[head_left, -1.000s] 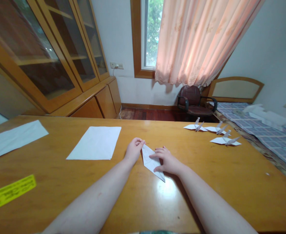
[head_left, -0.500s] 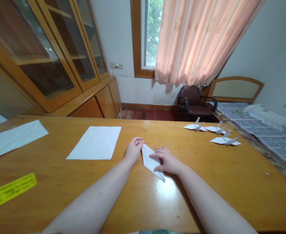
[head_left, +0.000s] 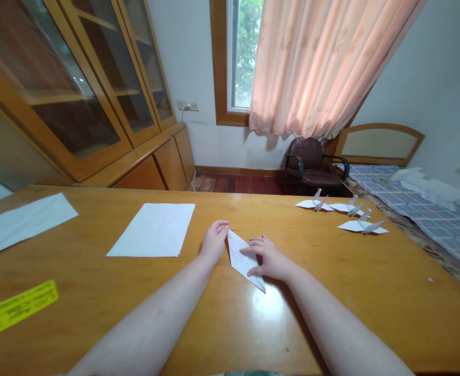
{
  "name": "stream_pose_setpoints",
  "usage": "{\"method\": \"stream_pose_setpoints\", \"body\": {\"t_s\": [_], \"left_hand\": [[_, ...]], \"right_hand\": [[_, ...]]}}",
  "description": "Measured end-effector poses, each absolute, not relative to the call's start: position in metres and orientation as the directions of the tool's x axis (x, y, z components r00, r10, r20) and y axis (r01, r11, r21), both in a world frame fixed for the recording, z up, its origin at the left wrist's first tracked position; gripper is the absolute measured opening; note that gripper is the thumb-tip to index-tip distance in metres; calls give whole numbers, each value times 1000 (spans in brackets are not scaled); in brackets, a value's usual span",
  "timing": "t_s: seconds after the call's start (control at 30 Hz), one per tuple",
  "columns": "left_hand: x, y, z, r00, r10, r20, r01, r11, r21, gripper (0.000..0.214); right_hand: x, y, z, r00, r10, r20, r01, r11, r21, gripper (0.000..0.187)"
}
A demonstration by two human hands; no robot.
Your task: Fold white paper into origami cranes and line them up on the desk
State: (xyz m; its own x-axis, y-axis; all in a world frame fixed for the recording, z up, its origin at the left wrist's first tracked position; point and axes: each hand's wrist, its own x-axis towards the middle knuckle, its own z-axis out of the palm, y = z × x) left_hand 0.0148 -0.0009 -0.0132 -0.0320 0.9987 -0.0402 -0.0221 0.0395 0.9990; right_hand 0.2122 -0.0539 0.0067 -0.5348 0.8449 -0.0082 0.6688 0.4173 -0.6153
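A narrow folded white paper [head_left: 242, 261] lies on the wooden table [head_left: 331, 292], its long point aimed toward me and to the right. My left hand [head_left: 215, 241] sits at its upper left edge, with the fingertips curled against the paper. My right hand [head_left: 268, 258] lies over its right side, fingers across the top and thumb near the lower edge. Three white origami cranes [head_left: 347, 211] stand on the far right of the table. A flat white paper sheet [head_left: 153, 230] lies to the left of my left hand.
Another white sheet [head_left: 18, 224] and a yellow printed strip [head_left: 16, 310] lie at the table's left. Beyond the far edge are a wooden glass-front cabinet [head_left: 77, 89] and a dark leather chair [head_left: 311, 164]. A bed with a checked cover [head_left: 441, 230] runs along the right.
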Motion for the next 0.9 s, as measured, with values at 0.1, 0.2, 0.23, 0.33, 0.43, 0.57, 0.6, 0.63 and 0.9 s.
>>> {"method": "stream_pose_setpoints", "body": {"t_s": [0.1,0.2,0.23,0.33,0.43,0.57,0.6,0.63,0.9], "left_hand": [[15,-1,-12,-29,999,-39,-29,38,999,31],[16,-2,-12,-22,1000,-21,-33,21,999,31],[16,-2,-12,-19,1000,-17,-32,17,999,30],[16,-3,-12,-11,1000,-18,-38,17,999,31],[15,-2,-14,-7,1000,-23,-48,23,999,32],[15,-1,-16,-5,1000,-28,-56,28,998,32],[15,-1,-15,-6,1000,-31,-57,30,998,32],[15,-1,-15,-9,999,-32,-57,31,998,31],[14,-1,-13,-32,999,-26,-57,24,998,25]], "right_hand": [[212,-53,6,-538,843,-7,667,421,-615,68],[212,-52,5,-544,839,-13,665,422,-615,68],[212,-52,5,-544,839,-15,666,421,-616,68],[212,-52,5,-542,840,-17,665,417,-619,67],[213,-53,5,-542,840,-10,661,419,-623,67],[213,-52,4,-543,840,0,655,423,-627,67],[213,-52,4,-542,840,2,654,424,-627,67],[213,-52,4,-542,840,4,654,425,-627,67],[213,-52,1,-542,840,12,653,430,-624,67]]}}
